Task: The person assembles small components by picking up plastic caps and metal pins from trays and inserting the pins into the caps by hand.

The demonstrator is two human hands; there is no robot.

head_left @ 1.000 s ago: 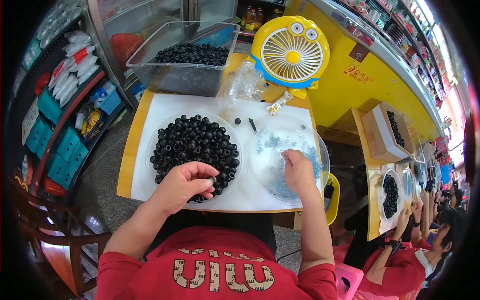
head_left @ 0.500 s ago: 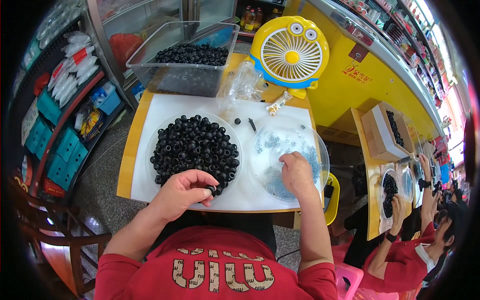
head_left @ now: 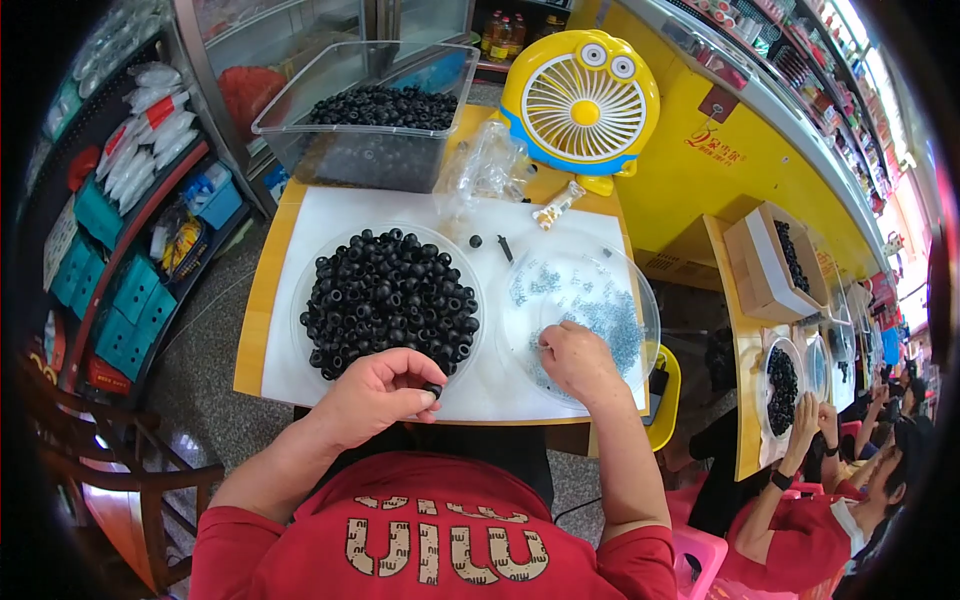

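My left hand pinches one black round part between thumb and fingers, at the near edge of a clear plate. That plate holds a heap of black round hollow parts, some with their holes showing. Over the right-hand clear plate, my right hand reaches down with its fingers drawn together. Small pale-blue pieces lie scattered in this plate. Whatever sits between the right fingertips is too small or hidden to make out.
Behind the plates stand a clear bin of black parts, a crumpled plastic bag and a yellow fan. One loose black part and a thin black piece lie between the plates. At right, another person works at a table.
My right hand has shifted left and nearer to me within the plate of pale-blue pieces. My left hand, holding the black part, has moved slightly right and nearer. The other person's hands came together.
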